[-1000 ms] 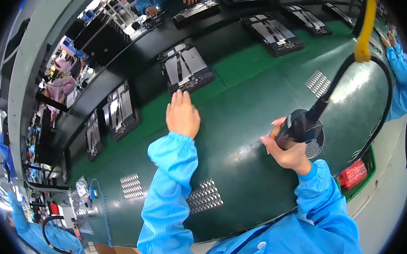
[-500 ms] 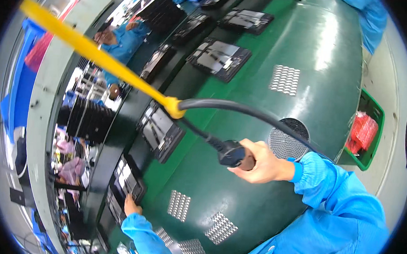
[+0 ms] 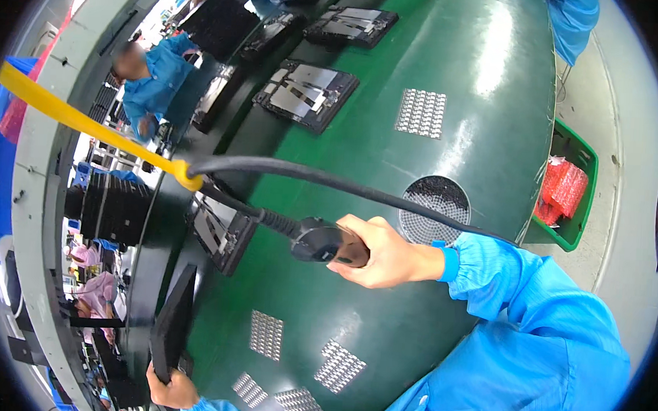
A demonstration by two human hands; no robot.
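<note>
My right hand (image 3: 386,255) is closed around a dark cylindrical power tool (image 3: 320,241), seemingly an electric screwdriver; its tip is hidden. From the tool's end a black cable (image 3: 294,169) runs up to a yellow strap (image 3: 88,122). At the lower left, my left hand (image 3: 173,389) grips the near end of a flat black tablet-like device (image 3: 173,320), tilted up so it shows nearly edge-on. Beyond it lies an opened device (image 3: 223,233), with silver blocks inside, at the bench's left side.
More opened devices (image 3: 305,93) line the dark left strip. Sheets of small silver parts (image 3: 266,336) lie on the green bench (image 3: 382,327). A round grey tray (image 3: 434,224) holds small black pieces. A green crate (image 3: 565,236) with red wrap stands right. Co-workers (image 3: 157,77) are across.
My left hand has lifted and tilted the device it was touching, from lying flat to nearly on edge. My right hand and the tool have shifted left in view.
</note>
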